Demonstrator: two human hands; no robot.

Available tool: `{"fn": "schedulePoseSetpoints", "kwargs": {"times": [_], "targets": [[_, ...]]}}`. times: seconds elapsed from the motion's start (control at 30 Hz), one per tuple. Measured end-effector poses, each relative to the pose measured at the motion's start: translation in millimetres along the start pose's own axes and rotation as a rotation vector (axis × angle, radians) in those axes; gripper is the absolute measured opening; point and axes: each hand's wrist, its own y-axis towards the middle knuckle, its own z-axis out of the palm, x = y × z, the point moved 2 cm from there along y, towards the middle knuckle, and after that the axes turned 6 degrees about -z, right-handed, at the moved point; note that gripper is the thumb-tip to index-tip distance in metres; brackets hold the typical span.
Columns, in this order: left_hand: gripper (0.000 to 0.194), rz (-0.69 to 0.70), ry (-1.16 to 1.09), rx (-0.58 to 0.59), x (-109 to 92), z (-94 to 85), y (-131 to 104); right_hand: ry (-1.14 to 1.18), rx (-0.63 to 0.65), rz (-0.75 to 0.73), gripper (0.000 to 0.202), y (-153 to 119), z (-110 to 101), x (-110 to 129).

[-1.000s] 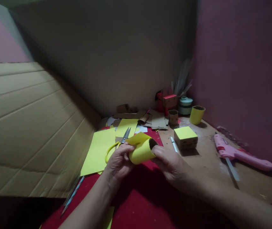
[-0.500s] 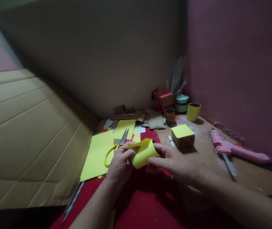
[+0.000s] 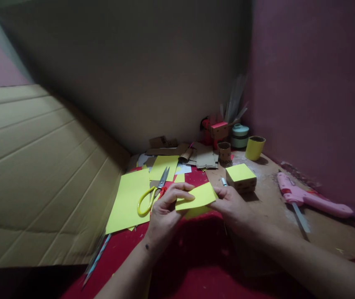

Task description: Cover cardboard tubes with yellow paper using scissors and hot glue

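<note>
A strip of yellow paper (image 3: 197,197) is held out between both hands, its upper flap fairly flat with more yellow showing underneath. My left hand (image 3: 168,211) grips its left end, fingers over the top. At the right end, my right hand (image 3: 232,206) pinches the edge; its fingertips are partly hidden. Whether a tube sits inside the paper cannot be seen. Just left of my left hand lie yellow-handled scissors (image 3: 148,201), resting on yellow sheets (image 3: 127,199). Past my right hand stands a small cardboard box (image 3: 241,178) with a yellow top.
A pink glue gun (image 3: 311,198) lies at the right. Farther back stand a yellow-covered tube (image 3: 255,148), a bare cardboard tube (image 3: 224,152) and a teal lidded jar (image 3: 240,136). Cardboard scraps (image 3: 207,155) lie at the back. A big cardboard panel (image 3: 40,178) borders the left side.
The yellow paper was curled round in a tube shape with a dark open end to the right; now it is turned, and a flatter flap faces up. Both hands have shifted their grip on it.
</note>
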Motion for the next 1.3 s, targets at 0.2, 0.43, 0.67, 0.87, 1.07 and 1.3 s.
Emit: {"fn": "schedulePoseSetpoints", "kwargs": {"times": [0.2, 0.43, 0.67, 0.87, 1.07, 1.3], "targets": [[0.020, -0.120, -0.169, 0.039, -5, 1.8, -1, -0.188, 0.030, -0.135, 0.008, -4, 1, 10], [0.022, -0.273, -0.479, -0.039, -2, -4.5, 9, -0.642, 0.105, -0.371, 0.016, -7, -2, 5], [0.024, -0.331, -0.480, 0.001, -2, -1.4, 9, -0.676, 0.200, -0.466, 0.014, -14, 1, 8], [0.021, -0.308, -0.347, 0.025, -7, -4.5, 7, -0.705, 0.179, -0.429, 0.015, -12, -1, 7], [0.022, -0.392, -0.388, 0.076, -2, -3.2, 6, -0.654, 0.163, -0.399, 0.013, -10, -3, 2], [0.017, -0.395, -0.418, 0.051, 5, -2.7, 8, -0.577, 0.070, -0.285, 0.014, -6, -3, -4]]}}
